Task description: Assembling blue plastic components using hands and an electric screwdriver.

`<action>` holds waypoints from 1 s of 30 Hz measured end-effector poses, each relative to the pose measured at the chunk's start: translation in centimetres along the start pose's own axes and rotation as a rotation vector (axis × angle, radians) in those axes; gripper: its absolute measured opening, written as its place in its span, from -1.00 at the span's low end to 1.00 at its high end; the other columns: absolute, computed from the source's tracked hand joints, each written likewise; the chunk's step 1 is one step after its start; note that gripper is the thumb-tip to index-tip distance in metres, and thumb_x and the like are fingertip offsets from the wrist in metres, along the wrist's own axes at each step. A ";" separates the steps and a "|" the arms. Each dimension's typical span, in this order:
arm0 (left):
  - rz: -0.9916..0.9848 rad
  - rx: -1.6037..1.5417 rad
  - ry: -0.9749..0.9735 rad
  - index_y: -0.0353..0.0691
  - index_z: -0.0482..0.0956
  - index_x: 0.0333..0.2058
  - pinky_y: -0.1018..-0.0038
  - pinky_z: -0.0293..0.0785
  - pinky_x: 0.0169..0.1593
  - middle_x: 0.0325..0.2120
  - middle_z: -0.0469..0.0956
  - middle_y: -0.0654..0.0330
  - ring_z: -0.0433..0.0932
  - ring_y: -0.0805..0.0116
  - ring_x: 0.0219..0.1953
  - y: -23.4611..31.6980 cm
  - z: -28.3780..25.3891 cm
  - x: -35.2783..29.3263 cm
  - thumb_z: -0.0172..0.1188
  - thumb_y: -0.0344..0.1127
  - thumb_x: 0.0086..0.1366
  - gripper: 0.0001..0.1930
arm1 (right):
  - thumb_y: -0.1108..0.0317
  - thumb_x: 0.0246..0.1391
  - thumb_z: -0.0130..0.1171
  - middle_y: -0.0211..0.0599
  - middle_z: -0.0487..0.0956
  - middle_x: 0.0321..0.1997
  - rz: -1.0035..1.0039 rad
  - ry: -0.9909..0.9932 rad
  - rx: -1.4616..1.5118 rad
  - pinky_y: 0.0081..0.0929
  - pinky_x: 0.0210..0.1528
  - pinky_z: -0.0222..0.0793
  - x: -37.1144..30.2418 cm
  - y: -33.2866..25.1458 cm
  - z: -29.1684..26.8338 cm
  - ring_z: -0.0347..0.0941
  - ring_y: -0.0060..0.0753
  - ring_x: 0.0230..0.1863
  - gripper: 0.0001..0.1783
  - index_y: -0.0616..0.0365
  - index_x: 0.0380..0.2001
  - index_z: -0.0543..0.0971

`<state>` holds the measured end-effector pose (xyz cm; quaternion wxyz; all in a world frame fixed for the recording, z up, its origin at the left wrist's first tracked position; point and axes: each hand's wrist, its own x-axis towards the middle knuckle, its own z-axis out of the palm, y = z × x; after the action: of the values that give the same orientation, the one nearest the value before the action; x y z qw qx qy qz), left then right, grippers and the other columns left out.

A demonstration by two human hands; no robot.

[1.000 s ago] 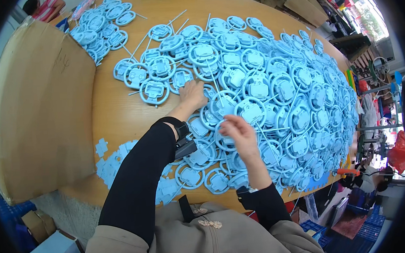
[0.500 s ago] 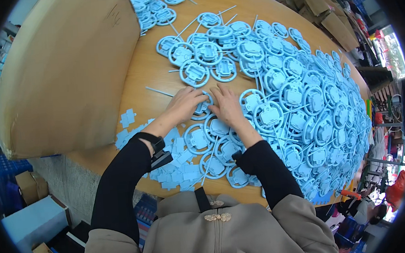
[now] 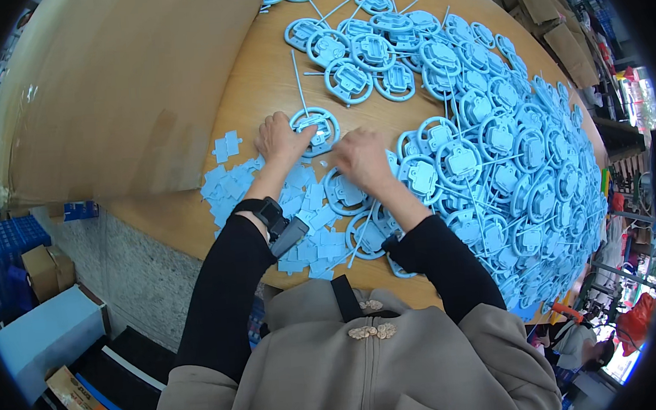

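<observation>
Head view: left hand (image 3: pixel 279 139) pinching a blue plastic ring (image 3: pixel 316 128) on the wooden table (image 3: pixel 260 74), right hand (image 3: pixel 361 156) at its 4 o'clock, grip hard to tell

I am watching through a single head-worn fisheye view, looking steeply down from above the person's chest onto the wooden surface (image 3: pixel 260 81). It is sitting close over the surface's near edge, facing its far side, with straight lines bending toward the rim.
</observation>
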<state>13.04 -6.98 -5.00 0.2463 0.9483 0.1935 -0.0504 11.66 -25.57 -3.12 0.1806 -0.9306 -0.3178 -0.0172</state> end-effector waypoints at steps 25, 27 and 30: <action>0.088 -1.454 -0.070 -0.31 0.19 -0.05 0.52 0.47 -0.09 -0.19 0.41 0.13 0.46 0.46 -0.15 5.0 1.1 -9.2 0.26 -0.51 0.16 -0.54 | 0.29 0.14 0.19 -0.37 0.58 -0.43 1.064 0.361 1.910 -0.53 -0.32 0.44 -3.8 -4.4 -1.8 0.48 -0.54 -0.44 -0.86 0.10 -0.38 0.48; 0.139 -1.432 -0.037 -0.31 0.20 -0.05 0.52 0.48 -0.10 -0.18 0.41 0.12 0.46 0.46 -0.15 5.6 1.3 -9.1 0.26 -0.52 0.16 -0.54 | 0.29 0.16 0.18 -0.37 0.57 -0.42 1.045 0.338 1.989 -0.52 -0.26 0.43 -3.8 -4.1 -1.5 0.47 -0.54 -0.41 -0.85 0.09 -0.39 0.46; 0.174 -1.391 -0.029 -0.29 0.20 -0.05 0.52 0.48 -0.11 -0.17 0.40 0.12 0.46 0.46 -0.15 6.2 1.2 -9.0 0.25 -0.52 0.17 -0.55 | 0.29 0.16 0.17 -0.37 0.57 -0.42 0.993 0.326 1.945 -0.53 -0.26 0.43 -4.2 -3.3 -1.2 0.47 -0.55 -0.40 -0.85 0.10 -0.39 0.46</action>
<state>7.17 -15.64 -1.50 0.8016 0.5820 0.1008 0.0926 6.40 -26.06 -1.51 0.8621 -0.4022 0.2410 0.1921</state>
